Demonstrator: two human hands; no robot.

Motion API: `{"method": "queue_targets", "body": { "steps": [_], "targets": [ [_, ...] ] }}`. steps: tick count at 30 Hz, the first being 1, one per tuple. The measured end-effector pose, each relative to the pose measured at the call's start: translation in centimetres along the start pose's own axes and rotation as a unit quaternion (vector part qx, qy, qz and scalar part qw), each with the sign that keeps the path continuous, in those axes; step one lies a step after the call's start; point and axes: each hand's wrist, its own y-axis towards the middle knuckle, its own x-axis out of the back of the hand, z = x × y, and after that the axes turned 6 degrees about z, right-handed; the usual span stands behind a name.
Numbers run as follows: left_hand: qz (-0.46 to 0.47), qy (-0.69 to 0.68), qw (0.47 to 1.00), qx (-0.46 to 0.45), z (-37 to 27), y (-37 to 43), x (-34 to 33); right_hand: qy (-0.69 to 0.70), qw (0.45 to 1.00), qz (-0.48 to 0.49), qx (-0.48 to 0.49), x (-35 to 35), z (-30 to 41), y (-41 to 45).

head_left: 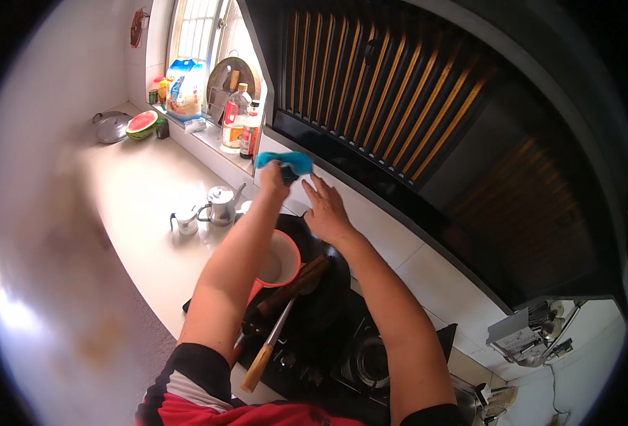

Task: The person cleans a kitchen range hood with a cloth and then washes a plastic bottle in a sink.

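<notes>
A blue-green cloth [294, 160] is bunched in my left hand [275, 178], raised by the tiled wall just under the edge of the range hood [314, 146]. My right hand [325, 210] is just right of the cloth, its fingers apart and pointing up, with nothing held. Below my hands sits a black wok [338, 266] on the gas stove. A pinkish-red plastic dipper [292, 250] with a pale interior is partly behind my left forearm. A metal utensil with a wooden handle [257, 367] slants across the stove.
A metal long-spouted pot [220, 205] and a small handled cup [186, 221] stand on the white counter [149, 213]. Farther back are a cut watermelon [142, 123] and a metal lid [114, 128]. Bottles [233, 128] line the windowsill. A gas burner [372, 362] lies lower right.
</notes>
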Motion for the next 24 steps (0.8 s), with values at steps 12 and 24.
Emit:
{"method": "queue_targets", "body": {
  "steps": [12, 24],
  "targets": [
    [0.063, -0.047, 0.997, -0.021, -3.0, 9.1, 1.2, 0.62, 0.73, 0.071, -0.279, -6.1, -3.4, 4.7],
    [0.119, -0.134, 0.981, -0.074, -2.2, 12.5, 0.0, 0.724, 0.632, -0.026, -0.275, -12.6, -5.4, 12.4]
  ]
}}
